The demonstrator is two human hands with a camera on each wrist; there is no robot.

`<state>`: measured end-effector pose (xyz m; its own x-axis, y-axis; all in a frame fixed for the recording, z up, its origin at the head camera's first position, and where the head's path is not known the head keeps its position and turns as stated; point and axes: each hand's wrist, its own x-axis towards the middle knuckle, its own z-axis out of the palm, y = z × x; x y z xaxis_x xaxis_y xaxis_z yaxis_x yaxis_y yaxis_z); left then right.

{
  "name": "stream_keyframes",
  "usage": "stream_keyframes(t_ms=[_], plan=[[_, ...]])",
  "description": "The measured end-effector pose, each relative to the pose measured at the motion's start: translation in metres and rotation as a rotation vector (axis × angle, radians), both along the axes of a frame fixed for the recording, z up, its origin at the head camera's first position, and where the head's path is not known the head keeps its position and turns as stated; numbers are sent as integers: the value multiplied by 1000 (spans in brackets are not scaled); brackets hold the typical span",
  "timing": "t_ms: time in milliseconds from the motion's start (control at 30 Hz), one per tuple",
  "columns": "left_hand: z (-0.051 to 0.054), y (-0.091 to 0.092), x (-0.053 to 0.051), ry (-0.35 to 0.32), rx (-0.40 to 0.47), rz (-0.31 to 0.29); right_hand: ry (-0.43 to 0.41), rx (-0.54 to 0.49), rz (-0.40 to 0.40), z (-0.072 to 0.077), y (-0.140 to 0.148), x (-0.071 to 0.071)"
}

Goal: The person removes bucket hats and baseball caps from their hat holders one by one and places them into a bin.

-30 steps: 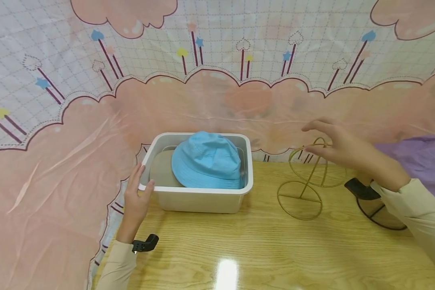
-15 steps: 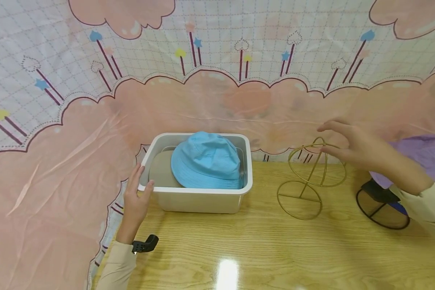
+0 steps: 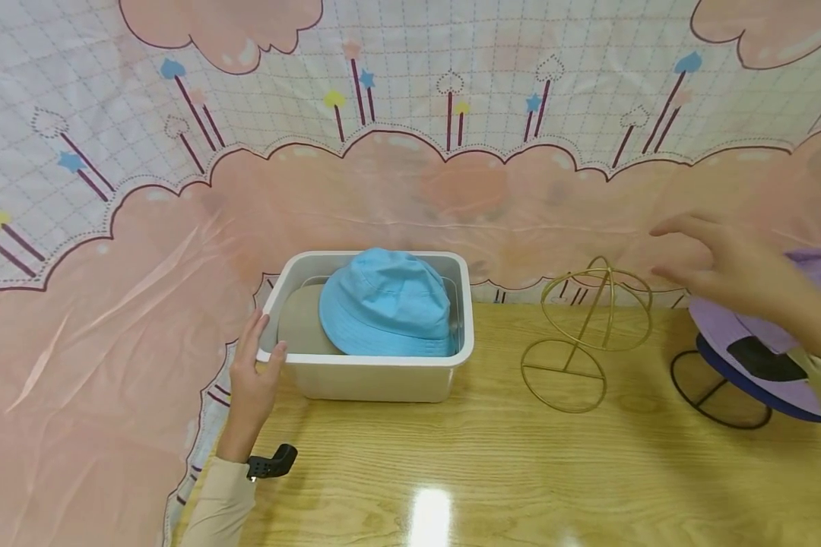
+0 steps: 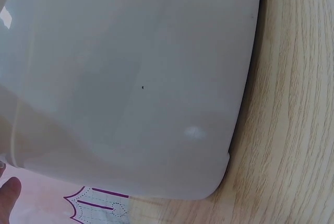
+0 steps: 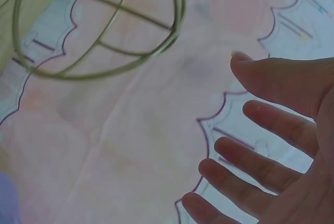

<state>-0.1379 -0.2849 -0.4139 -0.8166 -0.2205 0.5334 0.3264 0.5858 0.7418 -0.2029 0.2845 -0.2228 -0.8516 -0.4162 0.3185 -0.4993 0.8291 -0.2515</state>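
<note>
Wood-grain table (image 3: 520, 463), bin (image 3: 376, 381) touching left grip (image 3: 255, 384)

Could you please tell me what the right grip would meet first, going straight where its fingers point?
Probably the gold wire hat stand; depth is unclear, so the right grip might pass over it.

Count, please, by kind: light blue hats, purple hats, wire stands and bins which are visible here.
Light blue hat: 1
Purple hat: 1
Gold wire stand and black wire stand: 2
Bin: 1
Total: 5
</note>
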Motion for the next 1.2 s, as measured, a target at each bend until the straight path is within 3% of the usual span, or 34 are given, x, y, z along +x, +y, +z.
stream_keyframes(t_ms=[167, 400, 733, 933, 1100, 1200], plan=[[-2, -1, -1, 9, -5, -5, -31, 9, -66, 0, 14, 1], [-3, 0, 2, 0, -5, -1, 10, -15, -90, -5, 32, -1], [-2, 2, -1, 1, -7, -12, 148, -152, -80, -18, 65, 4], [-1, 0, 2, -17, -4, 14, 155, -98, -173, -21, 82, 2], [-2, -1, 1, -17, -2, 2, 167, -81, -227, -28, 101, -1], [-4, -1, 0, -18, -13, 4, 115, -13, -305, -35, 117, -2]])
